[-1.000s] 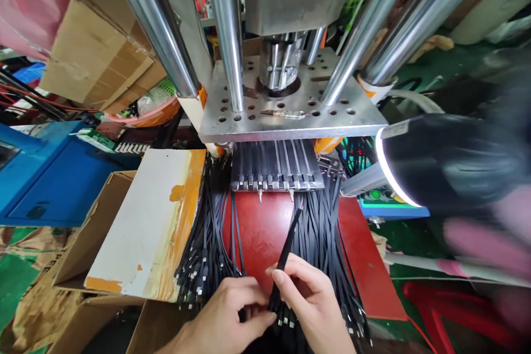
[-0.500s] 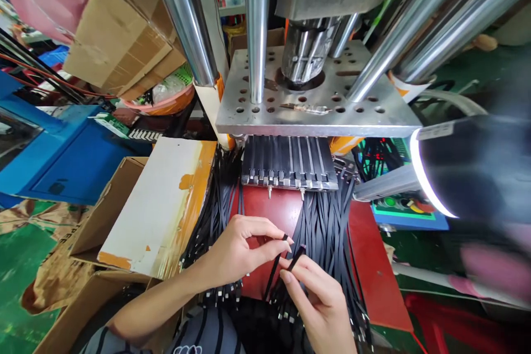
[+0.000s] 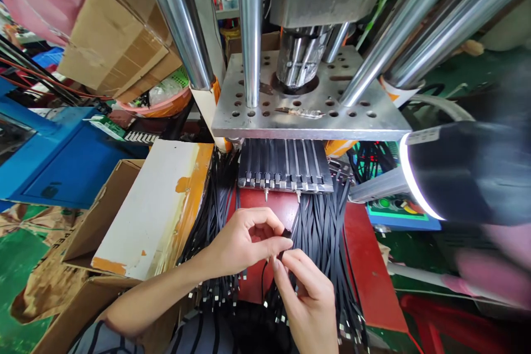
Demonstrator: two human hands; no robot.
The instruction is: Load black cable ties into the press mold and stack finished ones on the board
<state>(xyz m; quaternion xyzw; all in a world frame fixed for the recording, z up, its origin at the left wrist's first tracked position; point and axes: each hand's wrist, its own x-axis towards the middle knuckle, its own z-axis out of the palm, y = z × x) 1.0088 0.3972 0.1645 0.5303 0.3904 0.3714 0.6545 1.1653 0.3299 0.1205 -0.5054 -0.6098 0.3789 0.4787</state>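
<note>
My left hand [image 3: 244,240] is closed in a pinch on a flat black cable [image 3: 287,233], whose dark end shows at the fingertips. Just below and to the right, my right hand [image 3: 309,293] also pinches this cable; its fingertips almost touch the left thumb. A thin black length hangs down between the hands. Fingers hide most of the held part. Beyond them, a metal fixture [image 3: 286,165] has black cables laid side by side in it, with small metal connectors along its front edge. A bundle of black cables [image 3: 321,232] hangs at the right.
Over the fixture stands a press with a drilled steel plate [image 3: 232,124] and steel columns [image 3: 250,33]. Another cable bundle [image 3: 212,215] hangs at left beside a white board [image 3: 141,204] on cardboard boxes. A lit ring lamp [image 3: 418,177] juts in from the right over a red table [image 3: 367,265].
My hands have come closer together, the right fingertips moving up and left to the left thumb. The black strip that stood up from my right fingers is now mostly hidden.
</note>
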